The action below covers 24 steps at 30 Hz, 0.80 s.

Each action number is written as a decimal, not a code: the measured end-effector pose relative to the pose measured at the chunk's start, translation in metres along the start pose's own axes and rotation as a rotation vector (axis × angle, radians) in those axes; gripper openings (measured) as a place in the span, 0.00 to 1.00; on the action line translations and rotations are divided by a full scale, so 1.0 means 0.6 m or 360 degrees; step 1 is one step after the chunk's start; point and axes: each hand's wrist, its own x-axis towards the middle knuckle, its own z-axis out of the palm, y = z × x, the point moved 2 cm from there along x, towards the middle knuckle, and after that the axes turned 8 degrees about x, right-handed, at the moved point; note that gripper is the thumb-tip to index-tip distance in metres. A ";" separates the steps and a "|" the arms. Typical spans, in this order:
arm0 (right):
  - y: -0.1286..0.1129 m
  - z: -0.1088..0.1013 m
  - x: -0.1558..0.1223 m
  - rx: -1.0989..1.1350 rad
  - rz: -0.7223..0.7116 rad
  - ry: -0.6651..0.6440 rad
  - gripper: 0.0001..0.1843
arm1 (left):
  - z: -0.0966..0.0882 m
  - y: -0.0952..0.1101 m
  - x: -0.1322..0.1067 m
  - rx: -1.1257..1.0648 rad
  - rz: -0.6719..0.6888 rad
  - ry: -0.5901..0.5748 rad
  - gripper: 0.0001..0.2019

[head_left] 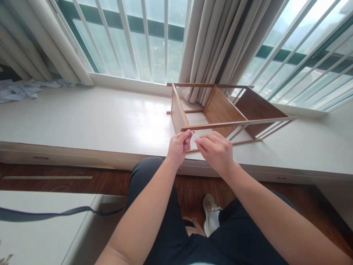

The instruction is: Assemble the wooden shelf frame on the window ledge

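Observation:
A brown wooden shelf frame (226,106) lies on its side on the white window ledge, with several panels set between its rails. Just at the near left end of its front rail (215,125), my left hand (178,146) is closed in a pinch; what sits between its fingertips is too small to make out. My right hand (216,149) pinches a thin metal rod (193,135) that slants up toward the left fingertips. Its exact kind cannot be told. Both hands are in front of the frame, close together.
The white ledge (110,121) runs along barred windows with grey curtains (212,44). Crumpled white paper (19,90) lies at its far left. Below are my knees, a shoe (211,215) on the wooden floor, and a dark strap (55,214) over a white surface.

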 end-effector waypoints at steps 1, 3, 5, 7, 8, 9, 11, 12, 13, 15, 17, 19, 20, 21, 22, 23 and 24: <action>0.000 0.001 0.001 -0.0005 0.0029 -0.0008 0.10 | 0.000 0.001 0.000 -0.0017 -0.0016 -0.0014 0.21; 0.001 0.003 0.000 0.0010 0.0134 -0.0019 0.10 | -0.001 0.003 0.000 -0.0056 -0.0052 -0.0030 0.22; 0.002 0.008 -0.003 0.0063 0.0271 -0.0034 0.10 | 0.000 0.003 0.000 -0.0090 -0.0095 -0.0046 0.22; 0.002 0.013 -0.009 0.0153 0.0436 -0.0045 0.10 | 0.000 0.004 0.000 -0.0120 -0.0122 -0.0065 0.22; 0.002 0.015 -0.011 0.0214 0.0536 -0.0046 0.11 | 0.000 0.004 0.000 -0.0137 -0.0128 -0.0072 0.22; 0.002 0.017 -0.014 0.0282 0.0652 -0.0039 0.12 | 0.000 0.004 0.000 -0.0150 -0.0130 -0.0077 0.22; 0.001 0.021 -0.018 0.0447 0.0939 0.0007 0.13 | 0.000 0.003 0.000 -0.0158 -0.0128 -0.0075 0.23; 0.000 0.023 -0.019 0.0555 0.1104 0.0041 0.14 | -0.001 0.003 0.000 -0.0154 -0.0128 -0.0068 0.23; -0.001 0.026 -0.021 0.0681 0.1274 0.0078 0.15 | -0.001 0.002 0.001 -0.0149 -0.0127 -0.0060 0.23; -0.007 0.035 -0.022 0.0977 0.1595 0.0155 0.18 | 0.000 0.000 0.001 -0.0151 -0.0119 -0.0045 0.23; -0.015 0.044 -0.022 0.1303 0.1851 0.0258 0.21 | 0.001 -0.002 0.002 -0.0176 -0.0094 -0.0023 0.23; -0.026 0.053 -0.020 0.1614 0.2078 0.0397 0.24 | 0.003 -0.005 0.001 -0.0206 -0.0061 0.0005 0.25; -0.031 0.056 -0.019 0.1756 0.2187 0.0466 0.25 | 0.004 -0.006 0.001 -0.0219 -0.0050 0.0019 0.25; -0.036 0.060 -0.018 0.1884 0.2287 0.0521 0.26 | 0.004 -0.007 0.001 -0.0227 -0.0043 0.0030 0.25; -0.040 0.063 -0.017 0.1998 0.2374 0.0554 0.27 | 0.004 -0.008 0.001 -0.0232 -0.0041 0.0039 0.25; -0.044 0.066 -0.016 0.2096 0.2439 0.0573 0.27 | 0.004 -0.008 0.001 -0.0233 -0.0042 0.0046 0.25; -0.048 0.068 -0.015 0.2175 0.2482 0.0581 0.28 | 0.004 -0.008 0.001 -0.0229 -0.0044 0.0050 0.24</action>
